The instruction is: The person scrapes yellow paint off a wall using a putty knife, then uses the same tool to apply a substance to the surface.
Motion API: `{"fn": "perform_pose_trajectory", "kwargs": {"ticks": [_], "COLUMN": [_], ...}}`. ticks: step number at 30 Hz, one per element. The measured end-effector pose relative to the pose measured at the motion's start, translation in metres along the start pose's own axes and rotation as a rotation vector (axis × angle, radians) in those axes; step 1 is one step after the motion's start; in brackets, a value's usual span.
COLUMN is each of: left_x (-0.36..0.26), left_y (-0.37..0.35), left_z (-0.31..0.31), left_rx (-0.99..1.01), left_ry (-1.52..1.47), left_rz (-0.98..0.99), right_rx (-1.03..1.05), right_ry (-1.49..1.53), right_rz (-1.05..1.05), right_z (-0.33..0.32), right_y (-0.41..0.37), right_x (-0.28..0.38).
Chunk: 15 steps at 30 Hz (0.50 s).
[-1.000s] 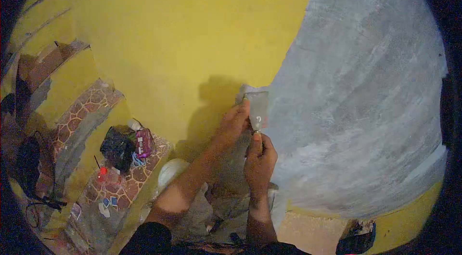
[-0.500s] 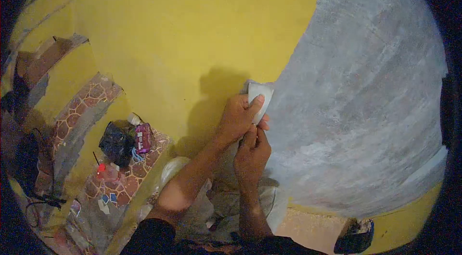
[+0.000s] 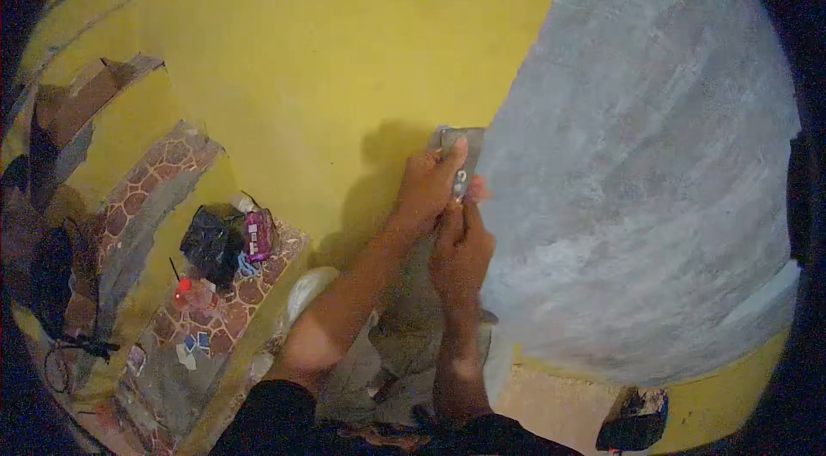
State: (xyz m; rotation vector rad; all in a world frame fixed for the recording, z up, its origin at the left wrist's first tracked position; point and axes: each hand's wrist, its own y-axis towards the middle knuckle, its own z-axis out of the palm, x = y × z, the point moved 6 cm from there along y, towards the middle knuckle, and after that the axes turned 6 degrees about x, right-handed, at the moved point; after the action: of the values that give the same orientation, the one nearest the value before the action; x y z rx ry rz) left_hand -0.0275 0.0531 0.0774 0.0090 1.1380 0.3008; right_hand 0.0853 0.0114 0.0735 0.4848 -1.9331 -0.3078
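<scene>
Both my hands are on a flat, wedge-shaped scraper [image 3: 471,139], held up where the yellow wall meets the grey surface. Its broad end points away from me, and two small pale round spots show low on its face. My left hand [image 3: 423,191] is closed round its left side, the thumb lying flat on the face. Just below, my right hand [image 3: 462,254] pinches the narrow lower end between thumb and fingers. How much of a handle it has is hidden by my fingers.
The yellow wall [image 3: 327,34] adjoins a large grey plastered area [image 3: 637,155]. On a stone-patterned ledge [image 3: 280,248] at left lie a black plastic bag [image 3: 211,241], a purple packet [image 3: 259,237] and a red-capped item [image 3: 184,286]. A dark object [image 3: 634,422] is at lower right.
The scraper's face has turned from bright white to dull grey, its round spots now showing. Both hands and the scraper have shifted slightly upward in view.
</scene>
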Motion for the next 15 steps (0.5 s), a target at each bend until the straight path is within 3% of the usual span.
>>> {"fn": "perform_pose_trajectory", "kwargs": {"ticks": [2, 5, 7, 9, 11, 15], "left_x": [0.004, 0.025, 0.026, 0.036, 0.037, 0.019], "left_y": [0.0, 0.008, 0.015, 0.015, 0.009, -0.007], "left_z": [0.008, 0.009, 0.007, 0.002, 0.001, 0.003], "left_rx": [-0.017, -0.008, 0.088, 0.11, 0.133, 0.076], "left_ry": [-0.052, -0.185, 0.188, 0.091, -0.005, 0.105], "left_rz": [-0.019, 0.037, 0.104, 0.103, 0.091, 0.106], "right_rx": [0.058, 0.038, -0.015, -0.07, -0.013, -0.038], "right_ry": [-0.047, -0.061, 0.013, 0.096, 0.2, 0.192], "right_rz": [-0.057, -0.106, -0.112, -0.118, 0.042, 0.031], "right_z": [-0.019, -0.018, -0.016, -0.012, 0.001, 0.001], "right_y": [0.008, 0.015, 0.007, 0.0, -0.003, -0.002], "right_x": [0.017, -0.015, -0.027, -0.042, -0.064, -0.027]}}
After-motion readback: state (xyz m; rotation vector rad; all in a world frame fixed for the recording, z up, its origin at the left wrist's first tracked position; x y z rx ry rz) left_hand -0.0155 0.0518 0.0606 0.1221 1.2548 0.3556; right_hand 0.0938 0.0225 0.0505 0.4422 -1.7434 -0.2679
